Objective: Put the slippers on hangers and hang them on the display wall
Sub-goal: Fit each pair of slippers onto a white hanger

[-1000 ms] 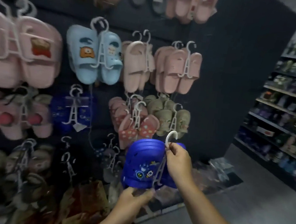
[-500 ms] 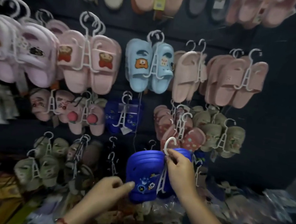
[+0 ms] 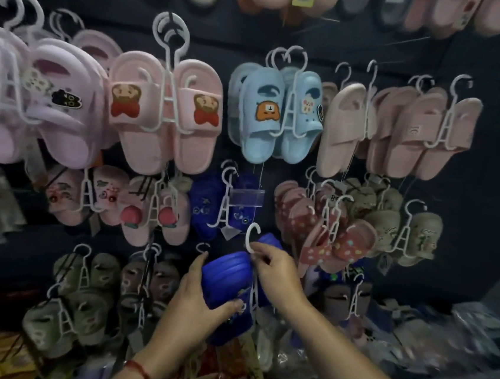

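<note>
- The left hand (image 3: 199, 304) grips the blue slippers (image 3: 226, 282) from the left, thumb on their front.
- The right hand (image 3: 277, 274) pinches the white hanger (image 3: 252, 236) just under its hook.
- The pair hangs near the display wall (image 3: 499, 153), below a hung blue pair (image 3: 207, 203).

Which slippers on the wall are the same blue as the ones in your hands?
The dark blue pair in the middle row, straight below the light blue slippers. Every other pair nearby is pink, red or greyish.

Dim, soft; blurred, warped edges
</note>
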### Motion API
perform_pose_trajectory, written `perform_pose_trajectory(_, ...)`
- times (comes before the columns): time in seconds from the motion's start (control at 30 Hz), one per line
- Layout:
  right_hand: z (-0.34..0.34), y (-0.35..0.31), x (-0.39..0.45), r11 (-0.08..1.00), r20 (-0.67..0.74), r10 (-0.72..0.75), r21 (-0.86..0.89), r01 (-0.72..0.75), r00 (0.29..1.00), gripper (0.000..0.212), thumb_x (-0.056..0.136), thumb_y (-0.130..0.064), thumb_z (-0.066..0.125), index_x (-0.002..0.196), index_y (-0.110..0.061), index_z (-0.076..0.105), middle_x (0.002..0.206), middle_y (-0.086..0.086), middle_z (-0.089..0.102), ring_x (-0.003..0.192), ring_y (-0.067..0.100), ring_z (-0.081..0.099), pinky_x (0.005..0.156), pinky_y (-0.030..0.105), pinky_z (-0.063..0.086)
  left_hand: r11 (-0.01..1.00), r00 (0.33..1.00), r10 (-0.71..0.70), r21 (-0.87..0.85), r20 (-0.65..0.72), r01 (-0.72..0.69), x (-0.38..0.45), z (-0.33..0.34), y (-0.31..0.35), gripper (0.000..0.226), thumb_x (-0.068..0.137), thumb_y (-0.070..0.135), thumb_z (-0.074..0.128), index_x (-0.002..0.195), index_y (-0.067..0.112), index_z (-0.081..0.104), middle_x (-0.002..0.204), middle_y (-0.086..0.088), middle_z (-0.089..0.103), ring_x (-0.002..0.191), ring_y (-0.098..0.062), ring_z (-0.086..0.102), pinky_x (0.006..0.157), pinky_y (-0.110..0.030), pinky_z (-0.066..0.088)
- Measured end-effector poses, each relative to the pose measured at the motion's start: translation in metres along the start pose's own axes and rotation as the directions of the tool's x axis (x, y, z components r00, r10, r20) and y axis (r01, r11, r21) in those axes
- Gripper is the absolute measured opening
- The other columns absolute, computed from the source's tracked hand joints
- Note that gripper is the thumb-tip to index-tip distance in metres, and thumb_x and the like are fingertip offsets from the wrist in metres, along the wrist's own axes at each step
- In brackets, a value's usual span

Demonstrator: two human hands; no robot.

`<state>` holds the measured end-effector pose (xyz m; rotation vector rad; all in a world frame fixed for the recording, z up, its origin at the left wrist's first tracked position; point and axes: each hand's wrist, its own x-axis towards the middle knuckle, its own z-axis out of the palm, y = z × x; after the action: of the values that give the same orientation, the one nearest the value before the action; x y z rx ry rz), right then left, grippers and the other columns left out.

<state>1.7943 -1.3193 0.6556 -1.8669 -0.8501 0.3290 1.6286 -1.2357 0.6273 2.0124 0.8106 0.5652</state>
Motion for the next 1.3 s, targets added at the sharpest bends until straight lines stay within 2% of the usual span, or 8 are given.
perform_pose_trajectory(0.33,0.060,0.013,0.048,0.991,-0.163,0.131,0.010,-0.131,0.978,0.029,0.099,-0.011,0.058,0.126,-0.011,0.069,0.121,0.000,0.071,0.112,0.012,0.064,0.104,0.034,0.049,0.998,0.999,0.011,0.069,0.047,-0.014,0.060,-0.006,-0.038,0.093,0.073,0.068,0.073,0.145,0.035,0.025,0.140,0.002,0.052,0.119,-0.023,0.059,0.083,-0.034,0.049)
perform_pose_trajectory(0.5,0.065,0.005,0.074,0.992,-0.250,0.112,0.086,-0.093,0.962,0.021,0.099,-0.012,0.057,0.110,-0.020,0.073,0.103,-0.011,0.072,0.098,0.003,0.066,0.089,0.026,0.053,0.998,0.998,0.039,-0.058,0.045,-0.036,0.097,-0.005,-0.047,0.097,0.058,0.077,0.072,0.139,0.039,0.033,0.133,0.005,0.052,0.114,-0.020,0.059,0.090,-0.047,0.055)
perform_pose_trajectory(0.67,0.071,0.001,0.094,0.987,-0.267,0.133,0.122,-0.104,0.954,0.030,0.100,-0.009,0.056,0.128,-0.012,0.067,0.115,-0.004,0.068,0.109,0.009,0.061,0.093,0.020,0.047,0.998,0.999,0.047,-0.050,-0.014,-0.048,0.124,-0.002,-0.049,0.095,0.058,0.074,0.074,0.138,0.039,0.036,0.129,0.006,0.054,0.110,-0.019,0.061,0.086,-0.045,0.057)
perform_pose_trajectory(0.87,0.069,0.005,0.115,0.976,-0.245,0.176,0.167,-0.137,0.953,0.029,0.100,-0.004,0.053,0.125,-0.009,0.067,0.110,0.001,0.067,0.102,0.012,0.062,0.077,0.004,0.044,0.995,0.995,0.076,-0.057,-0.071,-0.080,0.141,0.009,-0.050,0.100,0.060,0.070,0.076,0.143,0.035,0.031,0.136,-0.001,0.051,0.118,-0.026,0.058,0.094,-0.046,0.054)
perform_pose_trajectory(0.97,0.071,0.009,0.124,0.982,-0.245,0.160,0.137,-0.129,0.956,0.025,0.101,-0.010,0.056,0.122,-0.009,0.068,0.105,-0.002,0.067,0.096,0.009,0.062,0.074,0.004,0.046,0.993,0.991,0.097,-0.055,-0.093,-0.103,0.148,0.013,-0.051,0.107,0.071,0.051,0.085,0.155,0.031,0.020,0.146,-0.009,0.039,0.128,-0.031,0.051,0.100,-0.046,0.051)
perform_pose_trajectory(1.1,0.077,0.010,0.136,0.982,-0.279,0.174,0.123,-0.145,0.944,0.015,0.098,-0.013,0.061,0.095,-0.005,0.073,0.087,0.006,0.071,0.081,0.016,0.065,0.079,0.030,0.053,0.986,0.983,0.103,-0.115,-0.155,-0.122,0.155,0.020,-0.052,0.106,0.084,0.035,0.081,0.161,0.024,0.009,0.153,-0.010,0.028,0.136,-0.031,0.043,0.105,-0.031,0.038)
perform_pose_trajectory(1.2,0.084,0.004,0.145,0.977,-0.330,0.202,0.135,-0.166,0.922,0.030,0.097,-0.010,0.061,0.067,-0.012,0.058,0.066,0.001,0.057,0.066,0.015,0.053,0.073,0.035,0.047,0.984,0.977,0.114,-0.112,-0.180,-0.136,0.165,0.024,-0.052,0.105,0.087,0.035,0.078,0.161,0.026,0.006,0.155,-0.010,0.025,0.133,-0.029,0.045,0.101,-0.028,0.040)
perform_pose_trajectory(1.3,0.091,-0.001,0.150,0.964,-0.387,0.234,0.211,-0.161,0.892,0.022,0.097,-0.016,0.063,0.075,-0.015,0.063,0.075,0.002,0.062,0.078,0.019,0.058,0.082,0.038,0.049,0.990,0.975,0.102,-0.079,-0.197,-0.120,0.181,0.026,-0.053,0.110,0.082,0.033,0.082,0.161,0.029,0.005,0.153,-0.015,0.029,0.130,-0.033,0.049,0.103,-0.036,0.046)
